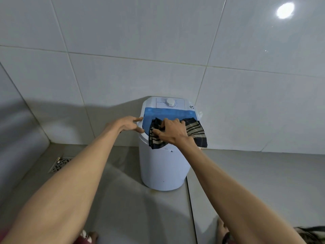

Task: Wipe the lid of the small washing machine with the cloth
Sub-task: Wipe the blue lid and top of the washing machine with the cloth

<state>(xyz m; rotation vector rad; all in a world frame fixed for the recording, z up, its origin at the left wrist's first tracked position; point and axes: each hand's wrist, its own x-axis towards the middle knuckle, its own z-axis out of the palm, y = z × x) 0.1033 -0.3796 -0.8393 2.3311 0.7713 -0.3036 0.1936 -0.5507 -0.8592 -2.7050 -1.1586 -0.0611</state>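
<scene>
A small white washing machine [163,169] stands on the floor against the tiled wall. Its blue translucent lid [168,113] lies flat on top, with a white dial [170,102] behind it. A dark and tan striped cloth [196,131] is spread over the front of the lid and hangs over the rim. My right hand [171,130] presses on the cloth, its fingertips bent into the fabric. My left hand [130,124] rests on the machine's left rim, fingers stretched along it and thumb under the edge.
Grey tiled wall [123,50] rises right behind the machine and on the left. A metal floor drain [59,164] lies at the left. My feet [89,236] are at the bottom edge, with a dark striped thing [311,234] at the bottom right.
</scene>
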